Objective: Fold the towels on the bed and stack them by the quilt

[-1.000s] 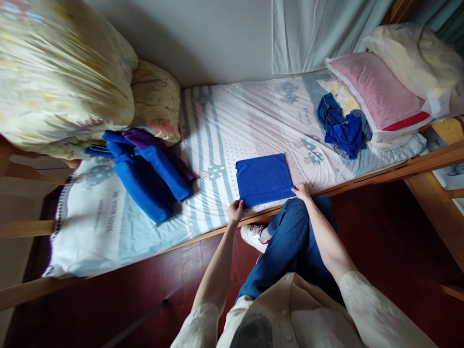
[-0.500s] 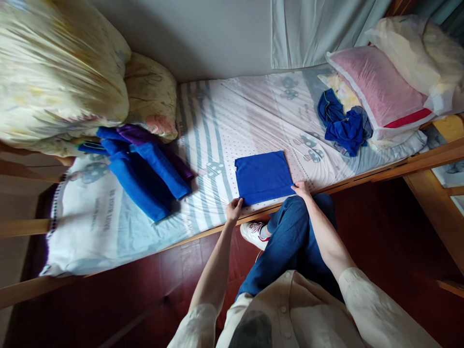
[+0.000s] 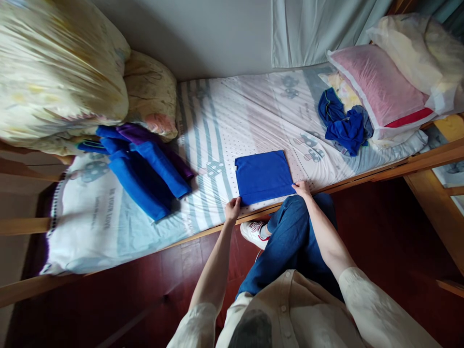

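A folded blue cloth (image 3: pixel 264 176) lies flat as a neat rectangle near the front edge of the bed, with a small white tag on its left side. My left hand (image 3: pixel 232 210) is at its front left corner, fingers closed in a pinch on the edge. At the front right corner my right hand (image 3: pixel 301 189) pinches the cloth between thumb and fingers. What kind of garment it is, I cannot tell.
Rolled blue and purple clothes (image 3: pixel 143 176) lie to the left, beside a large yellow bundle (image 3: pixel 61 72). Crumpled blue clothes (image 3: pixel 344 123) rest on the right by a pink pillow (image 3: pixel 380 87). The bed's wooden rail (image 3: pixel 391 170) runs along the front.
My left hand has shifted very slightly left at the cloth's corner. The right hand and the cloth have hardly moved.
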The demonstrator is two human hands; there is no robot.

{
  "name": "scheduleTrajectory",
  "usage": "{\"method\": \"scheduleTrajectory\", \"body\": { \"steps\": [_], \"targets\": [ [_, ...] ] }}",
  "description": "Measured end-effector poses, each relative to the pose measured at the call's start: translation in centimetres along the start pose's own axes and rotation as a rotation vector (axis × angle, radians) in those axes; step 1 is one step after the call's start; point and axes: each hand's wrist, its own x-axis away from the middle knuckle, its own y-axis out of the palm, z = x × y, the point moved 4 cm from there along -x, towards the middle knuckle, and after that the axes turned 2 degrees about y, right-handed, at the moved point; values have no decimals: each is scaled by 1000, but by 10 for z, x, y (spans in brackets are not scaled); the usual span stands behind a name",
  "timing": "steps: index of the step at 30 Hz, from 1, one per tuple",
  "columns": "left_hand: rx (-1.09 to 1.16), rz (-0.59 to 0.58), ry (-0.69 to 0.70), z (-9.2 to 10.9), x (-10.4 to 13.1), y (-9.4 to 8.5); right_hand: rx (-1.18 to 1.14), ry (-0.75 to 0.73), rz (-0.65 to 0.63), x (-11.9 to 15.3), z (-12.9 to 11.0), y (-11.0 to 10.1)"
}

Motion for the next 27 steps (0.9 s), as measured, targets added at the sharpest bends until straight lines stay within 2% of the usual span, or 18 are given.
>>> {"method": "scheduleTrajectory", "body": {
  "steps": [6,10,14,18,20,23,27],
  "targets": [
    [-16,8,-25,1,-1,1,-7,4,-5,-2,1,2],
    [2,55,-50,1,4,1,-33,-10,2,-2,1,2],
    [75,72,26,3,13,-1,-127,-24,41,-1,0,0],
    [12,83,198,12,24,-11,-231,-115,74,4,-9,-3],
    [-41,42,313,19,28,-14,-248,-176,80,8,-16,-5],
    [-83,-105,462,28,30,-9,-252,-261,78,12,-24,-6],
    [-134,-253,557,26,24,4,-273,-288,-56,12,-25,1]
  ]
}}
